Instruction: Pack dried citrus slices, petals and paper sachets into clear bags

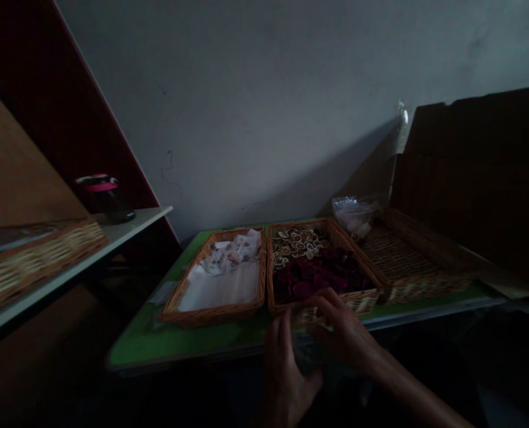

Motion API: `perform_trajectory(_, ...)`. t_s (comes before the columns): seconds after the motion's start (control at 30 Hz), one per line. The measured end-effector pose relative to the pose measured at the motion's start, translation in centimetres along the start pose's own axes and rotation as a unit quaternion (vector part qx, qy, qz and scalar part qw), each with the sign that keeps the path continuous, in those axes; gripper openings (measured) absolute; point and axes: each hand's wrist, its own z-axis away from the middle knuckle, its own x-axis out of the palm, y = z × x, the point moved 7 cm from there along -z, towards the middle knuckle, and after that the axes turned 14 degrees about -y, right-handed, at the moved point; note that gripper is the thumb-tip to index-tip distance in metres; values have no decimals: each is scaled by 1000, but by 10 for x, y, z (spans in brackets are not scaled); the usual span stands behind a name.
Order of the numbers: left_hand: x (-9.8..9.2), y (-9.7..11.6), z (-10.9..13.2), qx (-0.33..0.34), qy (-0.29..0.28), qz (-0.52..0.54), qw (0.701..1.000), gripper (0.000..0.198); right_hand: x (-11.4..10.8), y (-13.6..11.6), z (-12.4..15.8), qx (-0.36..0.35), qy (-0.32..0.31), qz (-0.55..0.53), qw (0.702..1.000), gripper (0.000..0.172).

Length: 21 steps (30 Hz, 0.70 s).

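"What's at nine o'clock?"

"A dark bottle [113,203] with a pink band, standing on a pale shelf [146,219]. A wicker basket [68,249] sits on that shelf too, closer to the left edge."

"And ten?"

"A dark red panel [63,77], its edge slanting."

"Twelve?"

"Grey wall [264,101], with faint scribbles [169,166] toward ten."

"Between two and three?"

"Dark brown cardboard [478,148], standing upright."

On the table [135,345], the L basket [215,315], mid. basket [367,302] & R basket [425,288] are set side by side, w/ packets [235,252] kept in the L one, slices [309,276] in the mid. one. A bag [356,215] is placed by the R basket's back L corner. On the 2nd table [144,220], far L, a bottle [110,199] is stood behind another basket [37,255].
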Motion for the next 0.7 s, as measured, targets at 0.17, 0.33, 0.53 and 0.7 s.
perform_trajectory(0.17, -4, 8, -11, -20, 38, -22, 999, 103, 22, 36, 35, 1, 73, -192, 979, 82)
perform_trajectory(0.33, -4, 20, -20, -44, 38, 44, 997, 90, 23, 54, 46, 69, 126, -248, 958, 39)
perform_trajectory(0.53, -10, 6, -31, -126, -28, 419, 899, 78, -16, 58, 50, 59, 158, -371, 913, 42)
perform_trajectory(0.7, 5, 15, -46, -163, -103, 503, 842, 38, -21, 53, 45, 36, 137, -417, 898, 44)
